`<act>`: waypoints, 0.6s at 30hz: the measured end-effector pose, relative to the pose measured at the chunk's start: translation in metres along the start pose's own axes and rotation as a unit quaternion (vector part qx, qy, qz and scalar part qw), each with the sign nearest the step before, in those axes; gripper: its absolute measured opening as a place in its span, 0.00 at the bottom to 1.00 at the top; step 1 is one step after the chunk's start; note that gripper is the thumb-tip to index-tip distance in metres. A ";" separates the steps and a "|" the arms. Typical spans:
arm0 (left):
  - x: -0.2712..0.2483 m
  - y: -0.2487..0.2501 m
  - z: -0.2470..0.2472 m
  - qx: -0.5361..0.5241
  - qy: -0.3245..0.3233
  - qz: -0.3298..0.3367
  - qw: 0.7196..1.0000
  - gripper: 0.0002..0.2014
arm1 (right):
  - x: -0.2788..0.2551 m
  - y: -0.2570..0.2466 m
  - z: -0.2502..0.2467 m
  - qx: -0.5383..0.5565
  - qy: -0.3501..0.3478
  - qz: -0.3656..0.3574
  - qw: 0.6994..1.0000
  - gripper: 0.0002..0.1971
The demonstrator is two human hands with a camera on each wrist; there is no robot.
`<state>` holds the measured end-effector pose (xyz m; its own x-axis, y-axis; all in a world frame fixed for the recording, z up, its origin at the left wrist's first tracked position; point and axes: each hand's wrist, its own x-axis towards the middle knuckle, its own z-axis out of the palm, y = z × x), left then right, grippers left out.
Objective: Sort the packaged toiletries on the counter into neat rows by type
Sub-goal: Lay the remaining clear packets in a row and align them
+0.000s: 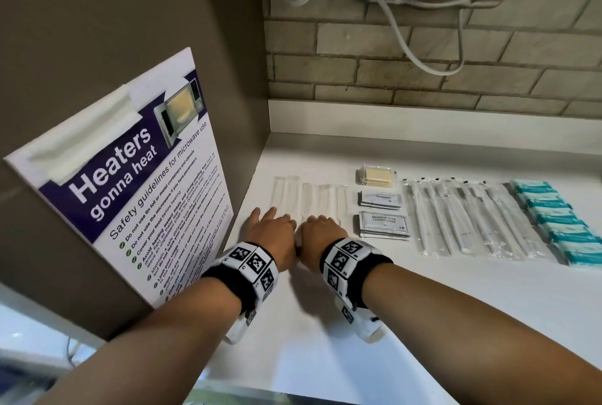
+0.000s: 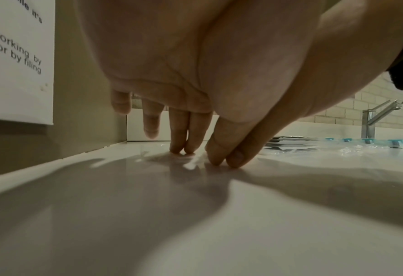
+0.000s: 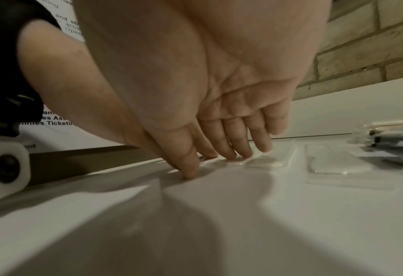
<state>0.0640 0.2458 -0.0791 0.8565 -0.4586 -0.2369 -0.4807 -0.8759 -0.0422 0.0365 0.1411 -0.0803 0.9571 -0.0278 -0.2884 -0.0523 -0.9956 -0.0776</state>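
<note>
Several clear packets with white sticks [image 1: 321, 197] lie side by side at the counter's left end. My left hand [image 1: 272, 222] and right hand [image 1: 321, 223] sit close together at their near ends, palms down. In the left wrist view straight fingertips [image 2: 181, 148] touch the counter beside a clear packet edge [image 2: 193, 164]. The right wrist view shows straight fingers [image 3: 231, 153] pressing on a clear packet [image 3: 261, 162], thumb tip on the counter. To the right lie beige packets [image 1: 376, 176], toothpaste sachets [image 1: 381, 201], shampoo sachets [image 1: 384, 223], a toothbrush row [image 1: 472, 215] and teal soap bars [image 1: 553, 222].
A brown side panel with a microwave safety poster [image 1: 136, 196] closes off the left. The brick wall [image 1: 423, 72] stands behind, with a cable [image 1: 400, 29] hanging from a fixture above. A tap [image 2: 375, 117] stands far right. White counter [image 1: 423, 307] stretches towards me.
</note>
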 end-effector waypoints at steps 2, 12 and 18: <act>0.000 -0.001 0.001 0.001 0.002 -0.001 1.000 0.26 | -0.001 -0.001 0.000 0.003 0.001 -0.006 1.000 0.20; -0.003 -0.004 0.001 0.004 0.008 -0.002 1.000 0.24 | -0.002 -0.008 0.000 0.005 -0.009 -0.003 1.000 0.22; -0.003 -0.004 0.000 -0.007 0.011 -0.008 1.000 0.24 | -0.005 -0.005 -0.001 0.045 0.003 0.025 0.999 0.22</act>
<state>0.0631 0.2504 -0.0785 0.8678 -0.4477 -0.2154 -0.4645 -0.8850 -0.0322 0.0327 0.1465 -0.0775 0.9543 -0.0775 -0.2885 -0.1245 -0.9811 -0.1484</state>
